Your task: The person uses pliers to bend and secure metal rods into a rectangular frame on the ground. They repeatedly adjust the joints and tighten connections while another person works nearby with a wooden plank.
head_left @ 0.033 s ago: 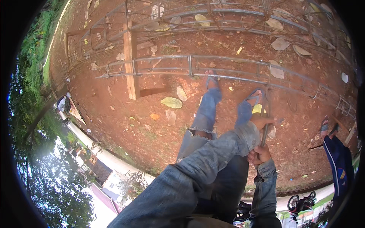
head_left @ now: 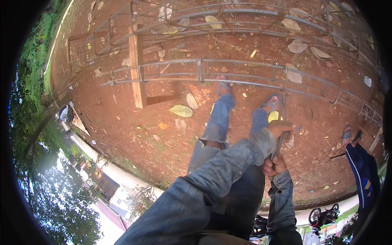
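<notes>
1. Left hand [head_left: 281, 128]: closed around the upper part of a thin metal rod [head_left: 279, 143]. The denim sleeve [head_left: 228, 163] of this arm crosses the lower frame diagonally and ends just below-left of the grip.
2. Right hand [head_left: 274, 165]: closed in a fist around the same rod, directly below the left-hand grip. Its denim cuff [head_left: 281, 183] sits just beneath the fist.
3. Metal rod: runs near-vertical through both grips, tilted slightly. Above the left-hand grip it rises toward the steel rebar cage [head_left: 241, 73]; whether its top end touches the cage cannot be told.
4. Rebar cage: long horizontal bars joined by stirrup loops, lying across the red soil ground [head_left: 155, 147] above both grips. A second cage [head_left: 228, 16] lies farther above, near the top edge.
5. Feet: the left sandal [head_left: 223, 87] sits up and left of the grips, touching the lower bars of the near cage. The right sandal [head_left: 271, 104] sits just above the left-hand grip.
6. Wooden beam [head_left: 136, 69]: lies across the cage bars, well to the left of the grips.
7. Dry leaves [head_left: 181, 110]: scattered on the soil to the left of the grips.
8. Another person's foot [head_left: 347, 134] and blue garment [head_left: 363, 167] stand well to the right of the grips.
</notes>
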A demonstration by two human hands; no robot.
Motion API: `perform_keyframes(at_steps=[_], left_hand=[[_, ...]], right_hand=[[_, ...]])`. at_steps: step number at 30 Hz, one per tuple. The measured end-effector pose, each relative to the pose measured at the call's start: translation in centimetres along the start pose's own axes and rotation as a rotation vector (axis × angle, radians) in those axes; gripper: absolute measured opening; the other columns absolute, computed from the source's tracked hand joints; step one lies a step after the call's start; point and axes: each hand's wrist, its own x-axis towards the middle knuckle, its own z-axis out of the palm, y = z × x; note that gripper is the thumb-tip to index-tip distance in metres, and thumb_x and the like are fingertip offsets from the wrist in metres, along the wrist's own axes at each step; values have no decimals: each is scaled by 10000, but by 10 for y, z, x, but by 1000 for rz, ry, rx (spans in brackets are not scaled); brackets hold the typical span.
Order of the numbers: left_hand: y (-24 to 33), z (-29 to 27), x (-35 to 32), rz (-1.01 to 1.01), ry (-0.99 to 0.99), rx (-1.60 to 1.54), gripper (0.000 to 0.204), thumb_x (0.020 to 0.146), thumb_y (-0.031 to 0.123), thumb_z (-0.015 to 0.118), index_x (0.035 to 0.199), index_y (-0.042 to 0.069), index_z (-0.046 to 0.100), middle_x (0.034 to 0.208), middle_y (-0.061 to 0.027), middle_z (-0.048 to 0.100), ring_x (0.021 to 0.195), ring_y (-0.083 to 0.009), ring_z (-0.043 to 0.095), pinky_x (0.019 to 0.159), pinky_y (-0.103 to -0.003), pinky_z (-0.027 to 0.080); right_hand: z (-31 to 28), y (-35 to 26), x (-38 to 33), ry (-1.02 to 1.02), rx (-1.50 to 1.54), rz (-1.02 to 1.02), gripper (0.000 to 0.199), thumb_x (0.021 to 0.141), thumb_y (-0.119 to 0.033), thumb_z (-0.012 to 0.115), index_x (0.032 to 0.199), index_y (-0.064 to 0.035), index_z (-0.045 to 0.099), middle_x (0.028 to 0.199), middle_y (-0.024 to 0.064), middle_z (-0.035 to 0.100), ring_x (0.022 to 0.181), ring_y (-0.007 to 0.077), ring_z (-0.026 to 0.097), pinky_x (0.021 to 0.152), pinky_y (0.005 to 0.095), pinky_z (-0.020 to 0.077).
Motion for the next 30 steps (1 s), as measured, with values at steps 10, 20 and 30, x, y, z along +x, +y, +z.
perform_keyframes(at_steps=[10, 20, 30], left_hand=[[5, 16, 10, 77, 440, 621, 459, 665, 322, 748, 964, -2, 622, 847, -142, 639, 754, -275, 612, 662, -364, 466], [11, 15, 12, -24, 308, 622, 605, 697, 434, 727, 971, -78, 561, 817, -144, 620, 767, -231, 617, 672, -324, 479], [-23, -31, -71, 200, 115, 780, 501, 774, 278, 678, 1097, -55, 491, 962, -147, 592, 870, -220, 577, 759, -319, 458]], right_hand=[[10, 27, 28, 540, -1038, -746, 378, 724, -133, 699, 1024, -28, 495, 717, 117, 608, 649, 232, 618, 555, 351, 518], [-18, -10, 11, 191, -477, -264, 386, 765, -134, 678, 1053, -21, 448, 698, 81, 545, 505, 165, 544, 421, 300, 442], [-35, 20, -14, 991, -1494, -817, 349, 749, -28, 586, 1075, -47, 464, 822, 167, 573, 724, 354, 569, 649, 436, 454]])
